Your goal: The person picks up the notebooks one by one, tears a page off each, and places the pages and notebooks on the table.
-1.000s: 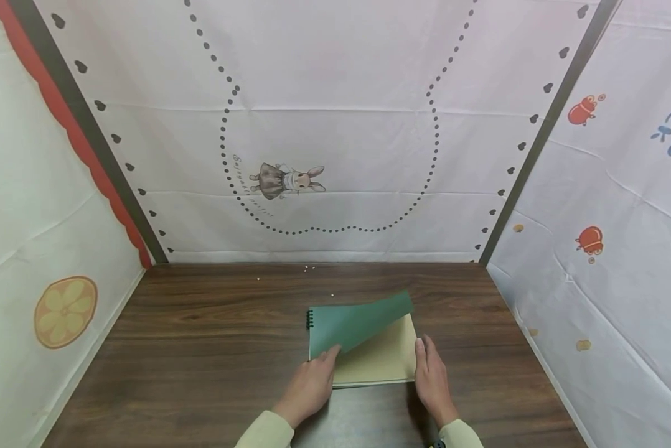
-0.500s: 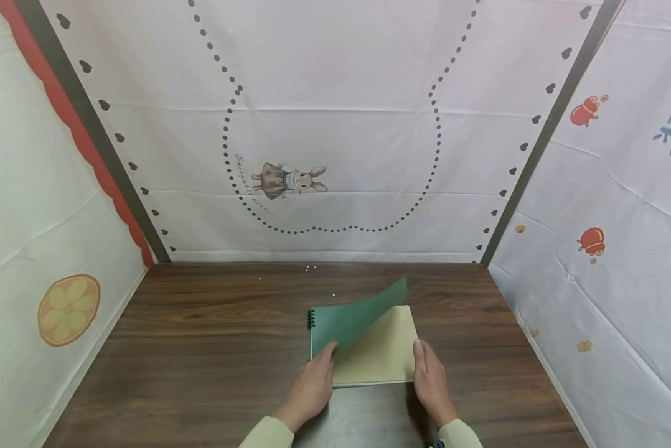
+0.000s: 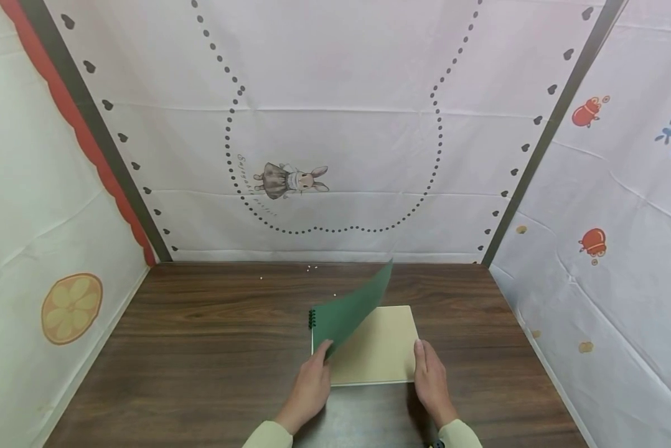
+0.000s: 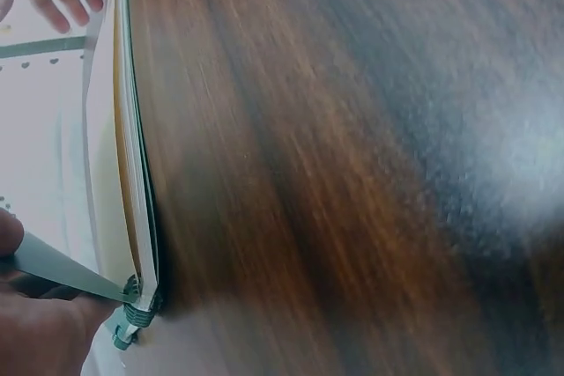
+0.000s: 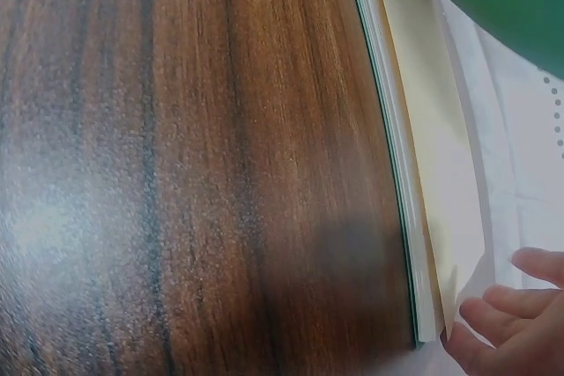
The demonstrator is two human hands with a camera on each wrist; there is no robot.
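Observation:
A spiral-bound notebook [image 3: 380, 348] lies on the wooden table with a cream page showing. Its green cover [image 3: 349, 311] is lifted at the right and leans over toward the rings [image 3: 312, 318] on the left side. My left hand [image 3: 309, 387] pinches the front edge of that cover between thumb and fingers; the left wrist view shows the cover [image 4: 66, 269] standing up between them, close to the rings [image 4: 138, 304]. My right hand [image 3: 432, 381] rests against the notebook's right edge, its fingers fairly straight. In the right wrist view the fingertips [image 5: 471, 314] touch the page corner.
The brown wooden table [image 3: 212, 361] spreads around the notebook. Several tiny white specks [image 3: 311, 268] lie near its back edge. Printed white cloth [image 3: 335, 137] hangs behind it and on both sides.
The cover's free far corner has risen and swung left, baring more of the cream page. My left hand has shifted slightly with it. My right hand stays at the right edge.

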